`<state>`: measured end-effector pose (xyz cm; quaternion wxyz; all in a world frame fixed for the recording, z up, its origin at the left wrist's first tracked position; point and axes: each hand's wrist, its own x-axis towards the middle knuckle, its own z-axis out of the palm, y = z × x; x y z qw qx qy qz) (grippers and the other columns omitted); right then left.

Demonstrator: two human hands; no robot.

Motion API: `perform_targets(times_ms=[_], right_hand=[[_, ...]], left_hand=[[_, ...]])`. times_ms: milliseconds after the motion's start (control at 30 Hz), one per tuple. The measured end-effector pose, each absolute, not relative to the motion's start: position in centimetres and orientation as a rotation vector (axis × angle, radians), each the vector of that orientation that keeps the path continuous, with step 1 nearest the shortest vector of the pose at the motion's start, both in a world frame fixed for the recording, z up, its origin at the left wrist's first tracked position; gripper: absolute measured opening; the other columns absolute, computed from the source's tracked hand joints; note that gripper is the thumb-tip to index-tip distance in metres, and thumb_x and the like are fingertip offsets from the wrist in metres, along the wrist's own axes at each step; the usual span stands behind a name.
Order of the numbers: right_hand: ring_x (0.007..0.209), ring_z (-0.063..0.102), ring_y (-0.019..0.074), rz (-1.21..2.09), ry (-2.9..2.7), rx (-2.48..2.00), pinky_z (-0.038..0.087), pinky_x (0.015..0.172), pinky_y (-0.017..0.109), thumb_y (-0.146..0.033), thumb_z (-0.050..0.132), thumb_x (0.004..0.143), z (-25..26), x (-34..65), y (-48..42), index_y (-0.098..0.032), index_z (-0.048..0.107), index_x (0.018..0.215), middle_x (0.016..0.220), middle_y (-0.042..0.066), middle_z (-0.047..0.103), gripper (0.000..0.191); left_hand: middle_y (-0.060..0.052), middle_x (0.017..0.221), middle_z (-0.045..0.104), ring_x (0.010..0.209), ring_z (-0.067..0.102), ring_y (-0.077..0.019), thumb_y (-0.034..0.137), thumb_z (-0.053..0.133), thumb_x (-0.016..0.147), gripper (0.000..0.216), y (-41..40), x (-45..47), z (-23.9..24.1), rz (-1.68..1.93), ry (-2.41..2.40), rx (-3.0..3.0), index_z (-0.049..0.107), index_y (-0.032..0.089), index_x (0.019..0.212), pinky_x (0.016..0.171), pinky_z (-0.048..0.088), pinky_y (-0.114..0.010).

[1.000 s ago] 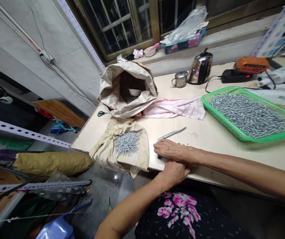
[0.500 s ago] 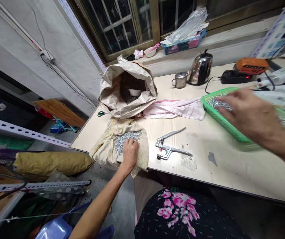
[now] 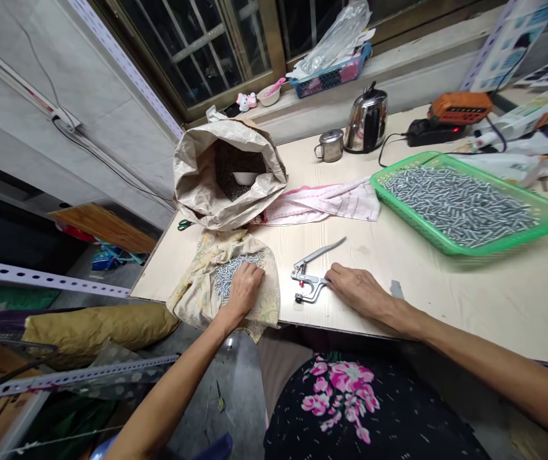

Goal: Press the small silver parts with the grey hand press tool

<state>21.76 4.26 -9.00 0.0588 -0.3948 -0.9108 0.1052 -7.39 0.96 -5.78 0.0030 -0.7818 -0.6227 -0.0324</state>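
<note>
My left hand (image 3: 246, 287) rests with curled fingers at the edge of a pile of small silvery metal pins or screws (image 3: 228, 273). What its fingertips hold, if anything, is hidden. Under the pile lies a patterned yellowish cloth (image 3: 192, 287) on the table's front edge. To the right are grey hand pliers (image 3: 308, 286) with a spring and a red part, the jaw end toward my left hand. My right hand (image 3: 357, 287) is closed over the lower handle, covering it; the upper handle stands apart, free of my fingers. A green basket (image 3: 451, 246) full of similar metal pieces (image 3: 460, 204) sits farther right.
Behind the cloth stands an open sack (image 3: 192, 169) with dark contents and a white bowl (image 3: 245, 178). A pink-and-white towel (image 3: 322, 203), small scissors (image 3: 185, 224), a lidded metal mug (image 3: 330, 147), a kettle (image 3: 366, 121) and an orange battery (image 3: 460, 108) are on the table.
My right hand has left the green basket and come left and down onto the pliers' lower handle. My left hand stays at the metal pile. The view has shifted slightly right.
</note>
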Motion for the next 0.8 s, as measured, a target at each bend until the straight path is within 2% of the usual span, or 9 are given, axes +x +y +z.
perform_targets(times_ms=[67, 167, 333, 500, 700, 800], right_hand=[[0.069, 0.051, 0.0149, 0.220, -2.766, -1.143, 0.026, 0.058, 0.030, -0.010, 0.040, 0.097, -9.3, 21.8, 4.2, -0.015, 0.058, 0.090, 0.089, 0.006, 0.060, 0.020], [0.065, 0.048, 0.0152, 0.004, -2.726, -1.067, 0.024, 0.058, 0.031, -0.004, 0.040, 0.094, -9.7, 22.0, 3.7, -0.015, 0.057, 0.085, 0.083, 0.005, 0.059, 0.022], [0.065, 0.046, 0.0162, -0.260, -2.604, -0.902, 0.025, 0.060, 0.032, 0.000, 0.042, 0.091, -9.1, 22.5, 2.8, -0.016, 0.054, 0.080, 0.077, 0.004, 0.056, 0.024], [0.064, 0.045, 0.0165, -0.338, -2.543, -0.826, 0.026, 0.061, 0.032, 0.000, 0.045, 0.091, -8.6, 22.6, 2.7, -0.017, 0.054, 0.078, 0.073, 0.002, 0.054, 0.023], [0.064, 0.044, 0.0163, -0.320, -2.522, -0.818, 0.026, 0.061, 0.032, -0.002, 0.046, 0.091, -9.1, 22.6, 3.0, -0.017, 0.053, 0.076, 0.073, 0.002, 0.053, 0.023], [0.064, 0.044, 0.0162, -0.302, -2.538, -0.830, 0.026, 0.061, 0.032, -0.001, 0.045, 0.091, -9.6, 22.6, 3.3, -0.018, 0.053, 0.076, 0.073, 0.002, 0.053, 0.023]], left_hand=[[-0.008, 0.091, 0.070, 0.089, 0.060, -0.0218, 0.019, 0.057, 0.091, 0.014, 0.5, -6.2, -5.6, -0.508, -2.213, -2.436, 0.071, 0.016, 0.090, 0.080, 0.045, -0.033], [-0.004, 0.082, 0.072, 0.073, 0.063, -0.0169, 0.027, 0.064, 0.085, 0.015, -0.6, -3.7, -6.0, -1.031, -2.687, -2.345, 0.073, 0.016, 0.088, 0.070, 0.047, -0.028], [-0.003, 0.067, 0.070, 0.063, 0.061, -0.0150, 0.039, 0.068, 0.076, 0.029, -2.2, -0.8, -7.6, -1.462, -2.994, -2.118, 0.075, 0.013, 0.085, 0.061, 0.044, -0.024], [-0.004, 0.068, 0.070, 0.067, 0.062, -0.0160, 0.041, 0.068, 0.074, 0.030, -2.1, -0.1, -8.2, -1.500, -2.990, -2.110, 0.075, 0.013, 0.081, 0.061, 0.044, -0.024], [-0.005, 0.073, 0.071, 0.071, 0.064, -0.0170, 0.038, 0.067, 0.074, 0.026, -1.4, 0.4, -8.5, -1.303, -2.982, -2.161, 0.075, 0.013, 0.077, 0.063, 0.044, -0.024], [-0.004, 0.070, 0.071, 0.067, 0.063, -0.0155, 0.034, 0.066, 0.075, 0.023, -1.1, 0.2, -8.6, -1.131, -3.012, -2.199, 0.075, 0.013, 0.076, 0.060, 0.043, -0.023]])
